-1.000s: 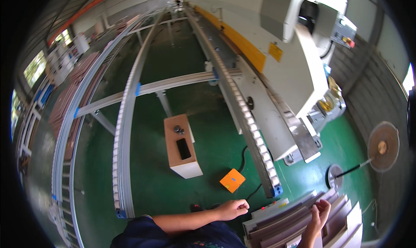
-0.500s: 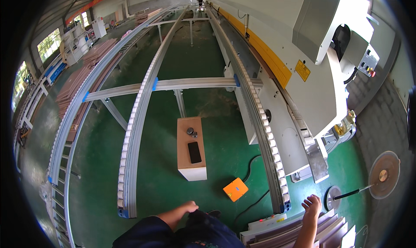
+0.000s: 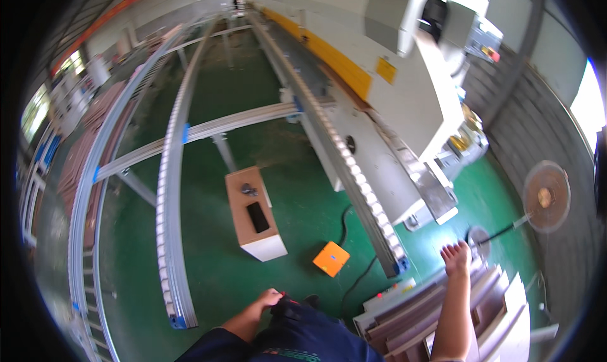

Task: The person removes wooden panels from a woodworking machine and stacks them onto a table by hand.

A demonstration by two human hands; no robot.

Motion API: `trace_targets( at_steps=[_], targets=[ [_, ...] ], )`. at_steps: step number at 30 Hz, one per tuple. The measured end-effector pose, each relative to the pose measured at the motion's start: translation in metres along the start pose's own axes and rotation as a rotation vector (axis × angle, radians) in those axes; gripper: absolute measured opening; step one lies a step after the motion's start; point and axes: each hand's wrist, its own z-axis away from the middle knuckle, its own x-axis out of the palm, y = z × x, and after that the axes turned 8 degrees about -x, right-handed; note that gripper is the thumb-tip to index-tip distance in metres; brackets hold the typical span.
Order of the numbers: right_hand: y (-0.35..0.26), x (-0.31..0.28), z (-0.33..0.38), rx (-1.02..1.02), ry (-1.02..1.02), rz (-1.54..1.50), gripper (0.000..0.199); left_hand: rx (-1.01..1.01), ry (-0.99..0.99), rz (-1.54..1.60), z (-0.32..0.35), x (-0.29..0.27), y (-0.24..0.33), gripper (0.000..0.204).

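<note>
Green floor (image 3: 297, 210) fills the middle of the head view, with a long pale machine (image 3: 404, 90) running up the right side and a curved roller track (image 3: 167, 223) on the left. The right hand (image 3: 456, 258) reaches forward over a stack of long wooden boards (image 3: 436, 311) at the lower right; its fingers are spread and extended, closed on nothing, and the palm seems to hover at or just above the far end of the boards, though contact cannot be told. The boards lie side by side, angled up toward the end of the machine's roller rail (image 3: 373, 216). The left hand (image 3: 270, 297) rests low by the person's dark trousers (image 3: 303, 333), fingers loosely curled against the fabric, holding nothing.

A small wooden box (image 3: 253, 213) stands on the floor between track and rail, a black phone-like slab (image 3: 257, 217) lying on top. An orange pedal (image 3: 331, 259) with a black cable sits near the boards.
</note>
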Motion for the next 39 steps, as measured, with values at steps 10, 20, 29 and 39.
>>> trace_targets(
  at_steps=[10,20,29,39],
  targets=[
    [-0.011,-0.001,-0.008,-0.017,0.055,-0.010,0.064,-0.032,-0.074,-0.201,0.021,-0.010,-0.009,0.027],
    [0.008,0.004,-0.031,0.048,0.079,0.029,0.073,0.074,-0.168,0.035,0.040,-0.004,0.008,0.022],
    [0.019,0.013,-0.061,0.022,0.180,0.020,0.060,0.020,-0.035,-0.084,0.024,-0.006,0.010,0.024],
    [0.006,0.032,-0.047,-0.021,0.114,0.011,0.070,0.066,-0.072,-0.223,0.002,-0.029,0.037,0.022]
  ],
)
